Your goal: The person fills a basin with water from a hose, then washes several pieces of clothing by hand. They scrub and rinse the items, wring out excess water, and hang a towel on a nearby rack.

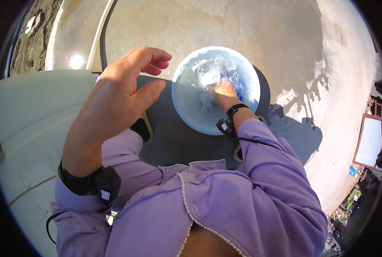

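A pale blue round plastic basin point(194, 123) of cloudy, sudsy water stands on the ground before me. My right hand point(225, 91) reaches into it, with the fingers hidden under splashing water and foam. Beside those fingers a deep blue thing point(239, 88), possibly cloth, shows through the bubbles. What the right hand grips below the surface cannot be seen. My left hand point(126, 86) is raised in the air to the left of the basin, touching nothing. Its fingers are bent and the thumb stands apart from them.
At my left is a large white plastic appliance point(40, 122), perhaps a washing machine. A pale hose or pipe point(99, 35) crosses the partly wet concrete floor point(216, 22). A framed panel point(369, 139) and assorted clutter point(348, 204) lie along the right edge.
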A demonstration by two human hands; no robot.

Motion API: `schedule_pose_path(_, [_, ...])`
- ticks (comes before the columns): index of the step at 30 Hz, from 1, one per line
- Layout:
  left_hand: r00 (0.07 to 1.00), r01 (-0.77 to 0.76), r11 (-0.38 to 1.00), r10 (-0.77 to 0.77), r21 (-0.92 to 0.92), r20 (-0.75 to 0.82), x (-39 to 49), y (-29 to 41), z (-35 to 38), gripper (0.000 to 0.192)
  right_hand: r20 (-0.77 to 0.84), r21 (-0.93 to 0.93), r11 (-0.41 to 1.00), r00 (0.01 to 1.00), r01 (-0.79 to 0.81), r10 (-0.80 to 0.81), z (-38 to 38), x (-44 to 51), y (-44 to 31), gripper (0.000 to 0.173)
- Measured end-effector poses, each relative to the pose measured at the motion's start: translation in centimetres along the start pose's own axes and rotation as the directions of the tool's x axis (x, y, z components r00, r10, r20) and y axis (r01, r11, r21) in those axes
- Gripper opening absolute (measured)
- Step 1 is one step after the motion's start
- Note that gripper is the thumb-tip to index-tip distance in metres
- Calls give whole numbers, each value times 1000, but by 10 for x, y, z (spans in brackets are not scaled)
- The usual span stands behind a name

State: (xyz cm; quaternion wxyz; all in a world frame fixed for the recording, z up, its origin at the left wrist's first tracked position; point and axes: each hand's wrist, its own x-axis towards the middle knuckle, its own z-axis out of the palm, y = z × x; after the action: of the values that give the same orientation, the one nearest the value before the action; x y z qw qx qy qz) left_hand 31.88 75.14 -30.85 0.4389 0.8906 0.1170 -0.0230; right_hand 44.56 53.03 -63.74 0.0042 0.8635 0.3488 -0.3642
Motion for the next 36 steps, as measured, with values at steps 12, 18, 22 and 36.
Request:
schedule_pose_path(12, [991,-137,989,137,60,-1,-39,25,-2,32,-112,16,995,989,98,-96,-33,-54,-5,14])
schedule_pose_path(18, [979,-201,978,202,55,-24,-49,34,1,31,-171,41,970,958,239,-229,-107,-114,-18,11])
schedule_pose_path(22, [977,-200,978,204,63,-64,-50,34,8,29,-415,215,926,888,310,-201,-171,-168,-35,11])
schedule_pose_path(36, [968,-172,967,201,186,-152,-46,5,10,30,-955,61,737,254,673,-153,-328,-353,-120,18])
